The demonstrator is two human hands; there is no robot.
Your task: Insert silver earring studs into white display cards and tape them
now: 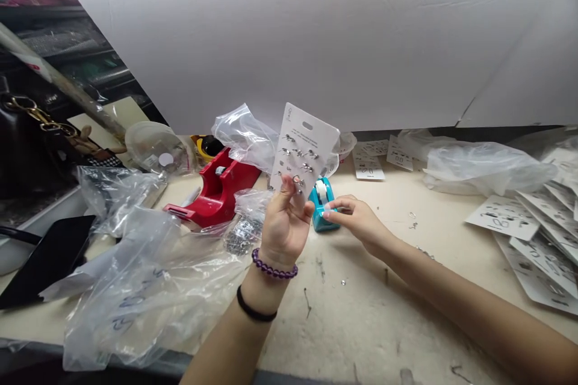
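Observation:
In my left hand (285, 225), thumb in front, is a white earring card (301, 143) held upright. Several rows of small silver earrings are fixed to it, and its lower edge is hidden by my fingers. My right hand (354, 219) is at the front of a small teal tape dispenser (326, 224). Its thumb and index finger pinch the end of the clear tape (327, 208) there. Just left of the card stands a larger red tape dispenser (217, 192).
Clear plastic bags (149, 289) cover the left of the table, beside a black phone-like slab (49, 258). More earring cards (503, 216) are stacked at the right, near a crumpled bag (483, 162). Small metal pieces (343, 282) lie scattered in front. A white panel (316, 36) stands behind.

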